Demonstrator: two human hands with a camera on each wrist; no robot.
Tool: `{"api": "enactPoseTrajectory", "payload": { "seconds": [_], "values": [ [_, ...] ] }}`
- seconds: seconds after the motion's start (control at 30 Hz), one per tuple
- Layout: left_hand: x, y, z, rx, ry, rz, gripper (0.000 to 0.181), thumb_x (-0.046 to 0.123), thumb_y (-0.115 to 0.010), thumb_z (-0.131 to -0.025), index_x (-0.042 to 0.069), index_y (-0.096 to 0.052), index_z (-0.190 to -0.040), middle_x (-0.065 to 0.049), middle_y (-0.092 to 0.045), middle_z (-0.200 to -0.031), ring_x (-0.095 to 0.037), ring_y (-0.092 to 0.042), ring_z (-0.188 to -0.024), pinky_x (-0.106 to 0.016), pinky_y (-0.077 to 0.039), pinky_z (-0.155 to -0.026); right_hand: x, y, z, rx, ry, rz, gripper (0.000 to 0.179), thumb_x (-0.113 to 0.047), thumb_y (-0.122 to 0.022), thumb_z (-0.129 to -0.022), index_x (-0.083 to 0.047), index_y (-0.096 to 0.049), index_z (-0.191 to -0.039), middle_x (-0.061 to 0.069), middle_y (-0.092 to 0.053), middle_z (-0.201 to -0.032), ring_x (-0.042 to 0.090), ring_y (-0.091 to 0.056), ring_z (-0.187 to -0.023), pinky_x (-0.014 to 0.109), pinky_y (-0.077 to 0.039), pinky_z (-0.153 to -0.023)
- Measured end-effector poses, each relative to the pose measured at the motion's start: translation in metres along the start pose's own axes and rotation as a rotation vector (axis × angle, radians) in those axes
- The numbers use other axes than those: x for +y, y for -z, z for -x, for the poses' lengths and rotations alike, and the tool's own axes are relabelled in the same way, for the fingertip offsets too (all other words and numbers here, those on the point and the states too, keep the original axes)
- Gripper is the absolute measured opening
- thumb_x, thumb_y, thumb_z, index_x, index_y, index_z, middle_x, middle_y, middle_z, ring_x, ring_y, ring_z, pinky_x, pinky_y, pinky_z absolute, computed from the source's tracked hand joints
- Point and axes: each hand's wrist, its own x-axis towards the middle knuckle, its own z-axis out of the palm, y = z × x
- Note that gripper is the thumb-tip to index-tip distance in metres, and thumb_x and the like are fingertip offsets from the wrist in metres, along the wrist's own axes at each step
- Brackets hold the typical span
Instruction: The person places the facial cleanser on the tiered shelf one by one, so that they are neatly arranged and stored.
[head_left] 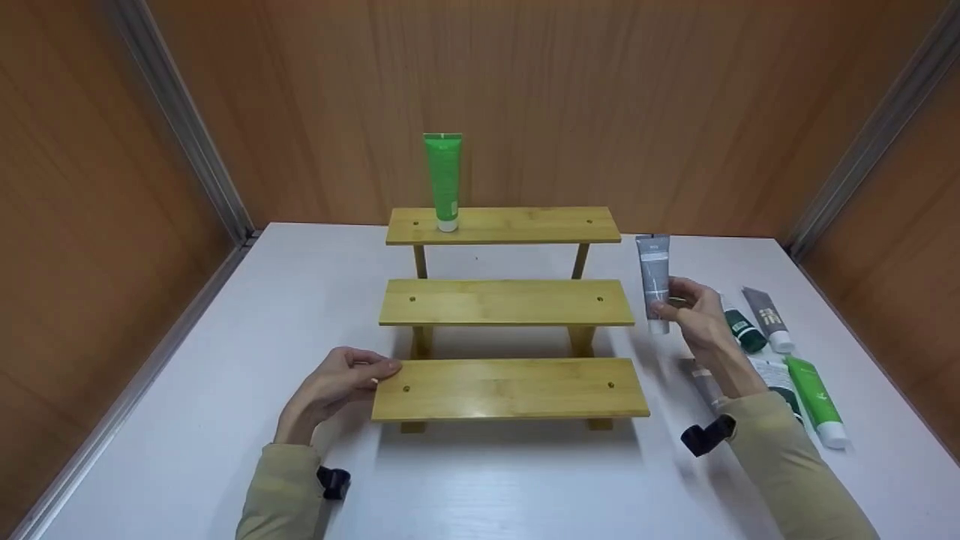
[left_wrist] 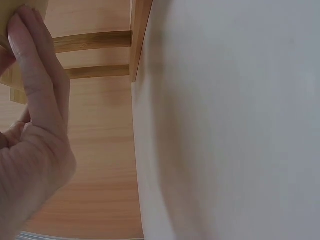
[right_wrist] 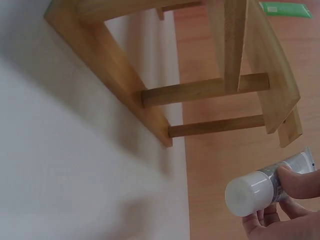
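My right hand (head_left: 697, 311) holds a grey squeeze tube (head_left: 655, 274) upright, its white cap down, just right of the middle tier of a three-tier wooden shelf (head_left: 510, 390). In the right wrist view, thumb and fingers pinch the tube around its lower part, close above the white cap (right_wrist: 249, 194). My left hand (head_left: 337, 386) grips the left end of the lowest shelf board, thumb on top and fingers beneath. A green tube (head_left: 443, 176) stands cap-down on the left part of the top tier.
Several tubes lie on the white table at the right, among them a green tube (head_left: 816, 397), a grey tube (head_left: 766, 315) and a dark green tube (head_left: 742, 330). My right forearm partly covers others. Wooden panels (head_left: 525, 90) enclose the table at back and sides.
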Motion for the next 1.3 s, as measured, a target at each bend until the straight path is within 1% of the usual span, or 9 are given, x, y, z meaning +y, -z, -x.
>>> {"api": "enactPoseTrajectory", "payload": {
  "seconds": [0.1,0.23,0.33,0.47,0.67,0.87,1.0,1.13,1.3],
  "values": [
    [-0.001,0.001,0.000,-0.006,0.010,0.004,0.042,0.030,-0.077,-0.090,-0.005,-0.071,-0.112,-0.001,-0.076,-0.092,-0.012,-0.072,-0.083,-0.027,-0.060,-0.076,-0.008,-0.001,0.004,0.008,0.016,-0.045,0.060,-0.001,-0.060,-0.098,0.004,-0.035,-0.151,0.006,-0.050,-0.131,0.013,-0.049,-0.113,0.011,-0.047,-0.087],
    [-0.001,0.002,0.001,-0.020,0.014,0.007,0.039,0.030,-0.077,-0.089,-0.004,-0.072,-0.108,0.001,-0.076,-0.090,-0.011,-0.072,-0.081,-0.026,-0.060,-0.075,-0.017,-0.004,0.009,0.027,0.070,-0.118,0.058,-0.001,-0.062,-0.097,0.005,-0.037,-0.149,-0.002,-0.051,-0.122,0.011,-0.051,-0.110,0.012,-0.048,-0.089],
    [0.000,0.002,0.002,-0.025,0.008,0.007,0.038,0.030,-0.077,-0.090,-0.003,-0.073,-0.107,0.000,-0.076,-0.090,-0.011,-0.072,-0.081,-0.025,-0.060,-0.074,-0.024,-0.006,0.013,0.020,0.109,-0.178,0.059,-0.003,-0.065,-0.097,0.005,-0.038,-0.148,-0.003,-0.052,-0.121,0.012,-0.051,-0.111,0.012,-0.048,-0.091],
    [0.002,0.002,0.002,-0.011,0.000,-0.001,0.036,0.029,-0.078,-0.089,-0.003,-0.073,-0.105,0.000,-0.077,-0.088,-0.011,-0.071,-0.079,-0.026,-0.059,-0.072,-0.036,-0.010,0.017,-0.004,0.161,-0.216,0.061,-0.007,-0.065,-0.097,0.004,-0.036,-0.149,-0.002,-0.050,-0.125,0.016,-0.049,-0.117,0.012,-0.048,-0.094],
    [0.002,0.002,0.002,0.008,-0.003,-0.009,0.036,0.029,-0.078,-0.089,-0.003,-0.073,-0.104,0.000,-0.077,-0.086,-0.011,-0.070,-0.075,-0.025,-0.059,-0.070,-0.053,-0.024,0.018,-0.007,0.242,-0.207,0.062,-0.009,-0.067,-0.097,0.004,-0.036,-0.150,-0.001,-0.050,-0.128,0.019,-0.047,-0.119,0.014,-0.048,-0.096],
    [0.001,0.001,0.001,0.011,0.004,-0.016,0.036,0.029,-0.078,-0.088,-0.003,-0.073,-0.105,0.000,-0.076,-0.089,-0.012,-0.071,-0.079,-0.026,-0.059,-0.073,-0.071,-0.041,0.013,-0.010,0.308,-0.172,0.056,0.001,-0.062,-0.096,0.005,-0.040,-0.147,0.009,-0.049,-0.134,0.020,-0.048,-0.119,0.022,-0.042,-0.101],
    [0.001,0.002,0.001,0.010,0.010,-0.019,0.038,0.030,-0.078,-0.088,-0.004,-0.072,-0.107,-0.001,-0.076,-0.090,-0.013,-0.072,-0.081,-0.027,-0.060,-0.074,-0.080,-0.052,0.009,-0.019,0.339,-0.189,0.054,0.005,-0.061,-0.095,0.006,-0.042,-0.145,0.012,-0.051,-0.133,0.019,-0.050,-0.117,0.022,-0.043,-0.100],
    [0.001,0.002,0.001,-0.001,0.010,-0.011,0.038,0.028,-0.078,-0.088,-0.004,-0.072,-0.107,-0.001,-0.077,-0.090,-0.012,-0.071,-0.080,-0.026,-0.059,-0.073,-0.087,-0.064,0.002,-0.030,0.368,-0.207,0.051,0.007,-0.062,-0.094,0.007,-0.044,-0.143,0.011,-0.053,-0.129,0.018,-0.053,-0.115,0.022,-0.046,-0.099],
    [0.000,0.001,0.000,-0.019,0.001,0.009,0.035,0.026,-0.077,-0.089,-0.004,-0.072,-0.106,-0.002,-0.077,-0.089,-0.012,-0.072,-0.079,-0.026,-0.060,-0.072,-0.094,-0.076,-0.005,-0.037,0.391,-0.170,0.050,0.005,-0.063,-0.094,0.006,-0.046,-0.141,0.014,-0.054,-0.131,0.020,-0.054,-0.116,0.029,-0.044,-0.105]
  ]
}}
